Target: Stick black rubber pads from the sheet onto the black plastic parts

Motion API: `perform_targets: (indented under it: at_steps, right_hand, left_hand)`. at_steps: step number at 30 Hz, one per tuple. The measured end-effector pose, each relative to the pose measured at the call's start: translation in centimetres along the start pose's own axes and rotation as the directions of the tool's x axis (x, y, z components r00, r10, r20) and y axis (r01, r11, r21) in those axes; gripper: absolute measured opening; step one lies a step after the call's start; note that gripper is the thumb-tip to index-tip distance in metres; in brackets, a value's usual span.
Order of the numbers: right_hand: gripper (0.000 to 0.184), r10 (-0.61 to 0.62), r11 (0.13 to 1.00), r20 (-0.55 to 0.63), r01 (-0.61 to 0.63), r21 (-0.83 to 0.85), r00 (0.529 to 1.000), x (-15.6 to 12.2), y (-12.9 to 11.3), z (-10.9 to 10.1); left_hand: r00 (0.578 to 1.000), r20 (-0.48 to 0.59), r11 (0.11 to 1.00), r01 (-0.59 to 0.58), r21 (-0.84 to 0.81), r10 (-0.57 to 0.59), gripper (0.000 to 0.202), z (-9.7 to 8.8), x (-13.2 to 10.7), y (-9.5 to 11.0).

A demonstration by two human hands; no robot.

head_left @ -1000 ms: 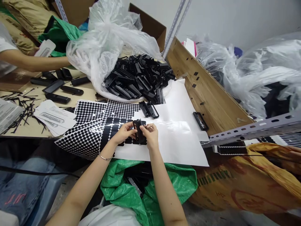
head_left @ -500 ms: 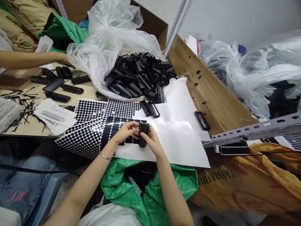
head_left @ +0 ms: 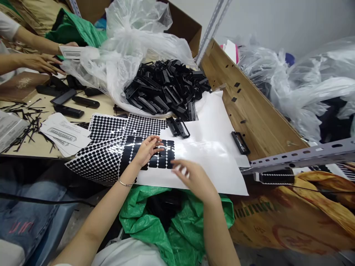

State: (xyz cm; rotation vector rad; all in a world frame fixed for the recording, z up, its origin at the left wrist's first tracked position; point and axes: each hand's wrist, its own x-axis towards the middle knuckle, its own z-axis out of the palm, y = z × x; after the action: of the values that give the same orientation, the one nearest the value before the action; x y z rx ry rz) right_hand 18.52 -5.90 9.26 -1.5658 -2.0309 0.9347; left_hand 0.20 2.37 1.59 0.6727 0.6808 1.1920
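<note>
black part: no longer showing in your grip, whereabouts unclear | right hand (head_left: 195,178): blurring, released, looking empty | left hand (head_left: 146,152): lying loose, looking empty, over sticker sheet (head_left: 162,160) on worktop (head_left: 107,105) | both hands freeing up

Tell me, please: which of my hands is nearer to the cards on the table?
Left. The left hand is to the right of the cards, above the black stickers; the right hand is farther right.

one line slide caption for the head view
Left hand and right hand over a black-patched sheet, black parts heaped beyond.
</note>
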Motion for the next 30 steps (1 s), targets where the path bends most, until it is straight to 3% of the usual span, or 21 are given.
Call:
perform_targets:
  at_steps: [1, 3, 5, 7, 9, 10, 12, 14, 15, 17, 19, 21, 26, 30]
  right_hand:
    - [0.022, -0.031, 0.999, -0.150, 0.029, -0.014, 0.988, 2.4, 0.1, 0.1]
    - [0.022, -0.080, 0.997, -0.401, 0.076, -0.026, 0.913, 7.5, 0.8, 0.6]
    - [0.030, -0.026, 1.000, -0.496, 0.026, -0.006, 0.868, 11.8, 1.8, 1.2]
    - [0.032, 0.093, 0.995, -0.536, -0.054, 0.089, 0.839, 14.3, 2.6, 1.7]
    - [0.031, 0.170, 0.960, -0.493, -0.030, 0.278, 0.854, 14.8, 3.0, 2.0]
    - [0.032, 0.175, 0.917, -0.423, 0.009, 0.398, 0.889, 14.4, 3.1, 2.2]
    - [0.037, 0.106, 0.793, -0.206, 0.042, 0.608, 0.973, 12.8, 3.0, 2.7]
    - [0.041, 0.003, 0.743, -0.041, 0.025, 0.669, 0.999, 11.1, 2.9, 3.2]
    - [0.039, -0.015, 0.769, -0.037, 0.035, 0.639, 0.999, 10.4, 2.9, 3.5]
    - [0.028, 0.021, 0.867, -0.202, 0.083, 0.491, 0.979, 10.1, 3.2, 3.7]
    - [0.020, 0.046, 0.952, -0.435, 0.092, 0.291, 0.899, 11.1, 3.8, 3.6]
    - [0.021, 0.030, 0.992, -0.536, 0.040, 0.120, 0.844, 12.9, 4.4, 3.3]
    - [0.019, 0.003, 0.992, -0.426, -0.056, -0.113, 0.905, 17.1, 4.8, 2.8]
    - [0.009, 0.068, 0.998, -0.433, -0.066, 0.018, 0.899, 18.4, 5.1, 2.6]
  left_hand:
    - [1.000, 0.003, 1.000, -0.003, 0.002, 0.003, 0.025, 0.0, 0.0, 0.0]
    - [1.000, 0.009, 1.000, -0.015, 0.006, 0.015, 0.024, -0.1, 0.0, -0.1]
    - [0.999, -0.004, 0.999, -0.038, -0.015, 0.038, 0.023, -0.1, 0.1, -0.2]
    - [0.999, -0.034, 0.997, -0.044, -0.064, 0.042, 0.022, -0.1, 0.2, -0.2]
    - [0.998, -0.065, 0.993, -0.026, -0.112, 0.019, 0.024, -0.1, 0.3, -0.3]
    - [0.997, -0.072, 0.992, -0.018, -0.128, 0.009, 0.024, -0.1, 0.3, -0.3]
    - [0.997, -0.071, 0.989, -0.028, -0.143, 0.018, 0.026, -0.1, 0.4, -0.4]
    - [0.994, -0.080, 0.987, -0.081, -0.140, 0.070, 0.030, -0.2, 0.4, -0.5]
    - [0.990, -0.095, 0.985, -0.114, -0.131, 0.102, 0.032, -0.3, 0.4, -0.6]
    - [0.979, -0.134, 0.981, -0.166, -0.103, 0.152, 0.034, -0.4, 0.4, -0.7]
    - [0.973, -0.153, 0.979, -0.185, -0.090, 0.170, 0.034, -0.5, 0.4, -0.8]
    - [0.973, -0.162, 0.979, -0.180, -0.096, 0.163, 0.033, -0.6, 0.4, -0.8]
    - [0.977, -0.177, 0.985, -0.138, -0.103, 0.119, 0.032, -0.6, 0.5, -0.9]
    - [0.981, -0.163, 0.985, -0.122, -0.123, 0.102, 0.030, -0.6, 0.4, -0.8]
